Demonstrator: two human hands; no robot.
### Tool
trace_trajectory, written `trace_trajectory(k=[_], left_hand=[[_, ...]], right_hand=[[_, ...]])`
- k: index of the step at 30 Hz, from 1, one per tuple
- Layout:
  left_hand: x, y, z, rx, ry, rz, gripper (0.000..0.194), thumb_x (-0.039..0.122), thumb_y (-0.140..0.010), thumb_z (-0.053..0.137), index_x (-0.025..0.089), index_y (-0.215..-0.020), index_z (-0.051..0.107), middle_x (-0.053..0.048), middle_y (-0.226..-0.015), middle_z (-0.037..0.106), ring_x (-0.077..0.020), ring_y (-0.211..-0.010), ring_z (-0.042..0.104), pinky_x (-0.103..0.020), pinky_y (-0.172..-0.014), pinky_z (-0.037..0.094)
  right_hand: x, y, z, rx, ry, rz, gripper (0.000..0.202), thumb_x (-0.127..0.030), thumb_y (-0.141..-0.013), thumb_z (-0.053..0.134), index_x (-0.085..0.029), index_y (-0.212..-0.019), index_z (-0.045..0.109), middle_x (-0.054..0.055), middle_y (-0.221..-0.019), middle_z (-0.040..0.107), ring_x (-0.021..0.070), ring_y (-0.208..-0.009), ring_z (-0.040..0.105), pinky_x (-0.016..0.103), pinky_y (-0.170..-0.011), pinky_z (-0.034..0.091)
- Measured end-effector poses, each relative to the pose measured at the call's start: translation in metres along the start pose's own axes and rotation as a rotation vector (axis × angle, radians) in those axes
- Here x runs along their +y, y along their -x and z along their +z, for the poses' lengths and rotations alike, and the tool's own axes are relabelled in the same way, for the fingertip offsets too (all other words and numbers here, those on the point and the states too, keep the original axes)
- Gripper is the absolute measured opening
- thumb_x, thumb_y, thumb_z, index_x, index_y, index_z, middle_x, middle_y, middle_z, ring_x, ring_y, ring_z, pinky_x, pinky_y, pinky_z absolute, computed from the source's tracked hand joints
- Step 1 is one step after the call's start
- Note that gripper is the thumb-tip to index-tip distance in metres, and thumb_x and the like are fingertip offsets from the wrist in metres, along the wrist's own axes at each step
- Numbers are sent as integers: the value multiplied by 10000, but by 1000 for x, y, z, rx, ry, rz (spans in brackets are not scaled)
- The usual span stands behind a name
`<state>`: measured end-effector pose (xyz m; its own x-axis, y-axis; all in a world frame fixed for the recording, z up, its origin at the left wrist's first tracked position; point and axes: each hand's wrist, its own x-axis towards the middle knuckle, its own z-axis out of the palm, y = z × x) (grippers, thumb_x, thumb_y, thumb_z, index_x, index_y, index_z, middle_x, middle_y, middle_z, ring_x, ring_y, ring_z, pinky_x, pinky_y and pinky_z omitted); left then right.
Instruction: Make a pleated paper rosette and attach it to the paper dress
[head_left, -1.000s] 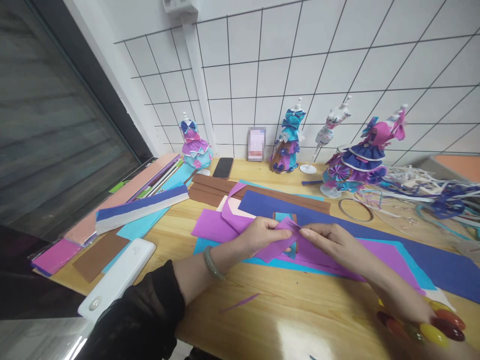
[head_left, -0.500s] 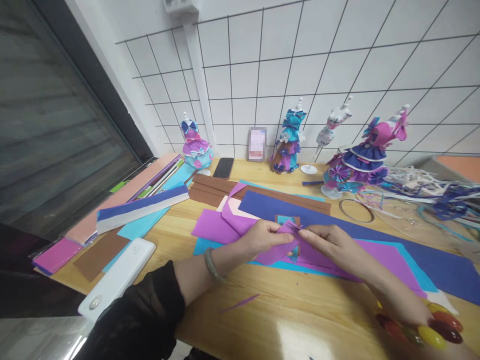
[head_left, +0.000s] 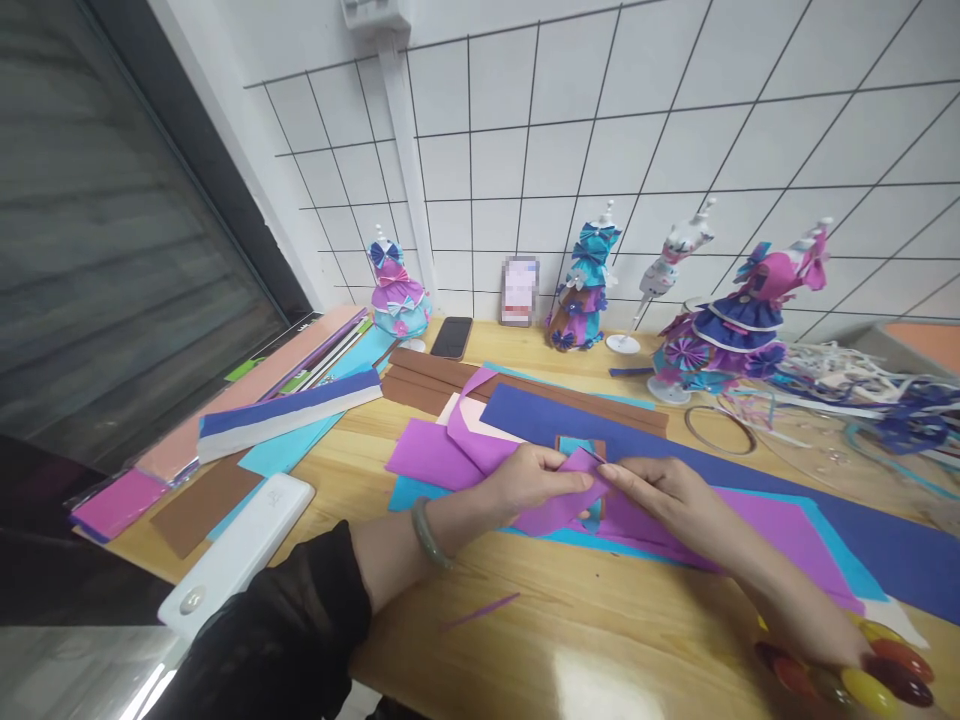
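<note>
Near the middle of the table, my left hand [head_left: 529, 480] pinches a folded purple sheet [head_left: 551, 512], thin like crepe paper or cloth. Its upper edge lies between the thumb and fingertips of my right hand [head_left: 660, 490], which meet it from the right. My two thumbs are close together on the sheet. Just behind it shows a small light-blue piece with a brown border [head_left: 577, 443], partly covered by my hands. Beneath my hands, a larger purple sheet [head_left: 787, 530] lies over a light-blue one [head_left: 832, 540].
A long dark-blue sheet [head_left: 750, 460] and brown strips [head_left: 427, 378] lie behind. Small dressed mannequins [head_left: 401, 295] stand along the tiled wall, near a phone [head_left: 452, 337]. At left are a white device [head_left: 240, 555] and packed sheets [head_left: 247, 400]. Ribbons [head_left: 840, 375] pile up at right.
The upper edge of the purple sheet between my fingers now looks straighter and flatter. My hands stay almost in place, and the whole view has shifted slightly.
</note>
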<state>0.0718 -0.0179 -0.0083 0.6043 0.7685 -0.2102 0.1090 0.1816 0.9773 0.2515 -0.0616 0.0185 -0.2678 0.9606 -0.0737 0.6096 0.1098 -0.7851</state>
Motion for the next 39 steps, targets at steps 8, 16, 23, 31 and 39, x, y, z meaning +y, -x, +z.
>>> trace_trajectory(k=[8,16,23,31,39], left_hand=[[2,-1,-1,-91,197,-64,394,441,-600,655,89,-777,645,-72,-706,646,-158,-614,585,-262,-566,424],[4,-1,0,-82,458,-80,380,380,-580,696,92,-819,634,-67,-697,637,-146,-583,588,-305,-617,476],[2,-2,0,-103,353,-63,376,411,-598,672,92,-794,636,-77,-684,634,-162,-585,588,-284,-568,445],[-1,-3,1,-36,225,25,358,414,-613,658,93,-771,643,-50,-676,619,-129,-601,548,-250,-579,392],[1,-2,1,-17,181,-19,359,422,-573,684,95,-711,632,-15,-569,558,-94,-513,479,-230,-507,342]], right_hand=[[5,-1,-4,177,-173,82,441,-530,-825,352,-189,-545,366,-48,-505,275,86,-465,246,230,-436,202],[4,-2,0,217,-255,93,358,-531,-731,526,-179,-793,559,-37,-506,422,100,-453,363,227,-426,270],[-1,-4,6,216,-240,68,263,-450,-725,576,-188,-705,576,-4,-585,564,133,-555,474,241,-528,344],[3,-3,7,258,-368,133,297,-481,-728,556,-186,-757,550,-75,-473,300,75,-429,241,226,-414,176],[6,-5,10,274,-443,157,260,-401,-659,653,-192,-690,501,-83,-479,291,62,-428,214,220,-410,143]])
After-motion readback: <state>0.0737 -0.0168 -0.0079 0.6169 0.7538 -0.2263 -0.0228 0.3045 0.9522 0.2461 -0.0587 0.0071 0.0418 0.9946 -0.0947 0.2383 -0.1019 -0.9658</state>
